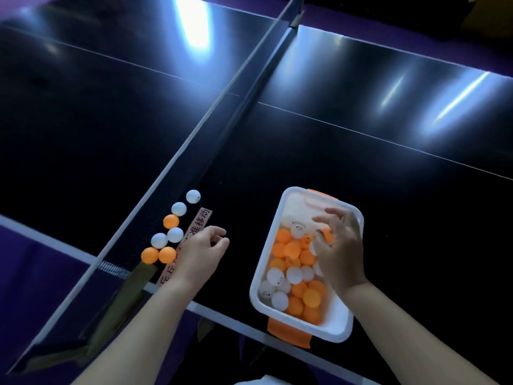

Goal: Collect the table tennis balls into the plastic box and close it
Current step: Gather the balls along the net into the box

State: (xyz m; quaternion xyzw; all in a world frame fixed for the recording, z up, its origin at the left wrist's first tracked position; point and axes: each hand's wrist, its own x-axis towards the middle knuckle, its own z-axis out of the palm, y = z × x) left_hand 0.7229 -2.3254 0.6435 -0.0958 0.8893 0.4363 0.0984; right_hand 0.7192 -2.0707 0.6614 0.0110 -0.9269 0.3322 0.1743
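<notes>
A white plastic box [342, 326] with orange clips stands near the table's front edge, holding several orange and white balls [291, 251]. My right hand [340, 245] hovers over the box with fingers spread; an orange ball shows just under them. Several loose balls lie in a row along the foot of the net: white balls [193, 196] at the far end, orange balls [167, 254] at the near end. My left hand [201, 252] rests on the table just right of those balls, fingers loosely curled, nothing seen in it. No lid is visible.
The net [177, 159] runs diagonally across the dark table tennis table [361, 151], with its clamp [133, 290] at the front edge. A pink paper strip with printed characters [198, 226] lies under my left hand. White table lines cross the surface.
</notes>
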